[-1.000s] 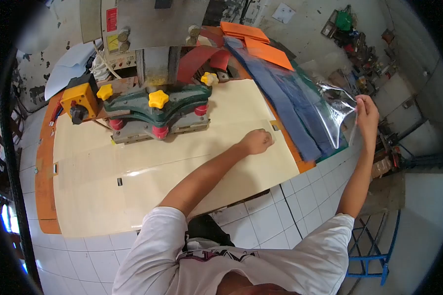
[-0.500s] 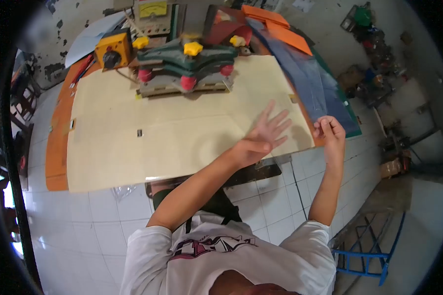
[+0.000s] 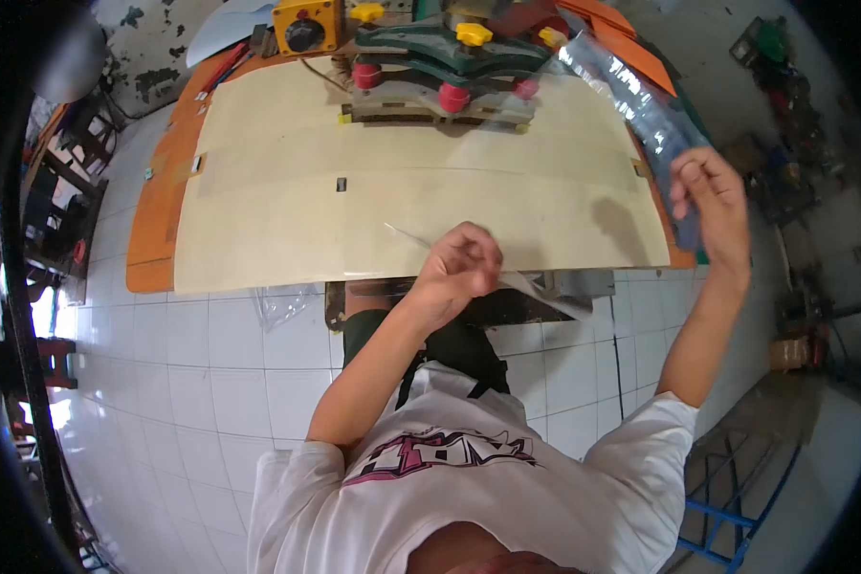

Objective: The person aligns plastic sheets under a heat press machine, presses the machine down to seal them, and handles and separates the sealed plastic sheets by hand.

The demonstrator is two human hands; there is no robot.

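My left hand point(image 3: 459, 268) is over the front edge of the table, its fingers curled and pinched on a thin clear plastic sheet point(image 3: 631, 91). A pale edge of the film sticks out on both sides of that hand. Off the table's right side, my right hand point(image 3: 716, 203) is closed on the sheet's other part, thumb against the fingers. Between the hands the film is see-through and hard to trace; bright glints show on it at the upper right, over a dark blue stack.
A green press with yellow and red knobs point(image 3: 454, 96) stands at the back of the cream-covered table point(image 3: 268, 210). Left of it is a yellow box with a black dial point(image 3: 306, 29). Orange sheets point(image 3: 636, 57) lie at the back right. A blue metal frame point(image 3: 727, 521) stands at lower right.
My left hand, spread open before, has moved left and closed on the plastic sheet. My right hand has moved right and up with the film. The view has shifted, placing the table higher.
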